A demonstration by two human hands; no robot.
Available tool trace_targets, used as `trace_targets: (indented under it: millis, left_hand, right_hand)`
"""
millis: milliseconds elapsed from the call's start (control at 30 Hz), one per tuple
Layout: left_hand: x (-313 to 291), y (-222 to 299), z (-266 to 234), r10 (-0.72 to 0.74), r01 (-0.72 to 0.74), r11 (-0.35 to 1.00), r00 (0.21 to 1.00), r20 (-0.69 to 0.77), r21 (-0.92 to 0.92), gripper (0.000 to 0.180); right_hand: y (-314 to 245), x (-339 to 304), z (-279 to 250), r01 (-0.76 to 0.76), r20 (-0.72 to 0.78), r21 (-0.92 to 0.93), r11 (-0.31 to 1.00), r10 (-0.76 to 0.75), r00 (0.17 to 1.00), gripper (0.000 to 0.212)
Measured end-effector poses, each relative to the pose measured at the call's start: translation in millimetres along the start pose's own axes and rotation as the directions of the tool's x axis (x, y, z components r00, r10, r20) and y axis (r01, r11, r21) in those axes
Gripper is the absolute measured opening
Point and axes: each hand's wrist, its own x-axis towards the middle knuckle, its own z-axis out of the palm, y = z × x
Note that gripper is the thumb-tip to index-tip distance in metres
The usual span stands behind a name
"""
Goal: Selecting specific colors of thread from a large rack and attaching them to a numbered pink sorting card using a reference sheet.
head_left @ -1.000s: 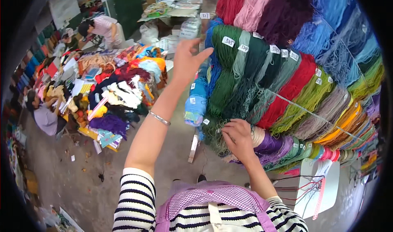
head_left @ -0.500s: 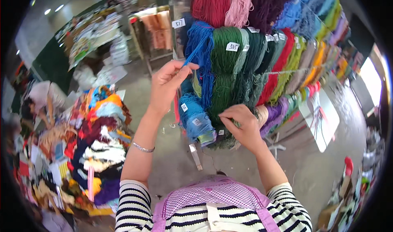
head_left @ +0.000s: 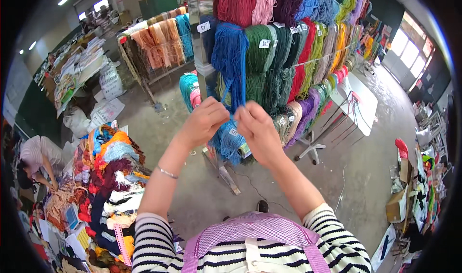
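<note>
A thick blue yarn hank (head_left: 227, 51) hangs from the rack in front of me, next to a dark green yarn hank (head_left: 257, 41). Two lengths of blue yarn run down from it to my hands. My left hand (head_left: 206, 121) pinches the shorter, slanting one, its fingers closed. Close beside it, my right hand (head_left: 257, 127) is closed on the straight length at its right. Exactly where the fingertips meet the yarn is partly hidden. Just below and behind the hands hangs a lighter blue yarn bundle (head_left: 226, 143) with small white labels.
Hanks of many colours, such as red yarn (head_left: 304, 61), fill the rack to the right. A white tabletop (head_left: 353, 102) on a wheeled base stands beyond. At left lies a heap of mixed yarn (head_left: 115, 176), where another person (head_left: 42, 160) bends over. Cartons (head_left: 397, 205) stand at right.
My right hand has risen to the blue yarn and closed on a length of it. My left hand has come down and inward, still pinching blue yarn. The view has shifted a little.
</note>
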Motion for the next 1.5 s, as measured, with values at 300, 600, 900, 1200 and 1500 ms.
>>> trace_targets:
  millis: [300,600,900,1200,1500]
  left_hand:
    - [8,-72,-22,-0.044,-0.109,0.949,0.882,0.468,0.295,0.006]
    - [107,10,16,-0.153,0.239,0.959,0.891,-0.428,0.155,0.031]
    - [61,-15,-6,-0.445,0.328,0.841,0.871,-0.207,-0.431,0.010]
    - [-6,71,15,-0.560,0.570,0.686,0.811,0.171,-0.453,0.011]
    - [-29,18,9,-0.133,0.145,0.988,0.975,0.177,-0.057,0.004]
  right_hand:
    - [153,-278,-140,-0.511,-0.321,-0.761,0.400,0.452,0.832,0.021]
    - [155,-376,-238,-0.662,-0.591,-0.748,0.050,0.404,0.698,0.026]
    - [105,-229,-184,-0.490,-0.286,-0.690,0.532,0.422,0.860,0.020]
    - [17,-45,-81,-0.061,-0.129,-0.245,0.968,0.030,0.991,0.019]
    - [27,-50,-37,-0.200,0.041,0.370,0.907,0.199,0.979,0.018]
